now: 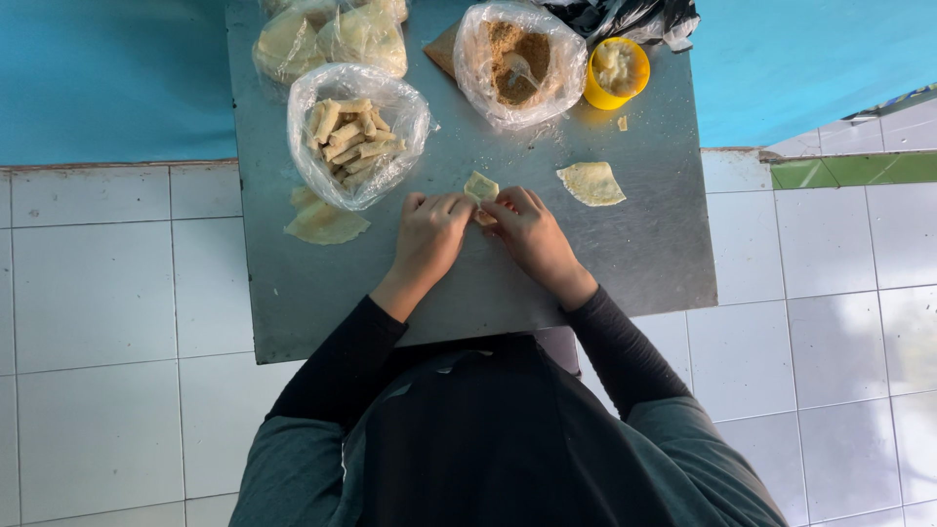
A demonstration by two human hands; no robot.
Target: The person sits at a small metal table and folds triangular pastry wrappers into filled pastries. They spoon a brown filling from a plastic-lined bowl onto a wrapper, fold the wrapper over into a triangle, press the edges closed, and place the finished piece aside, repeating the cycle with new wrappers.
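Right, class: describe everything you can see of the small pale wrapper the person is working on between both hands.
The small pale dough wrapper is thin, cream-coloured and soft-looking, its upper part showing as a folded, roughly square flap. It lies flat on the grey metal tabletop, near the middle. The left hand and right hand pinch its lower edge with their fingers, hiding that part.
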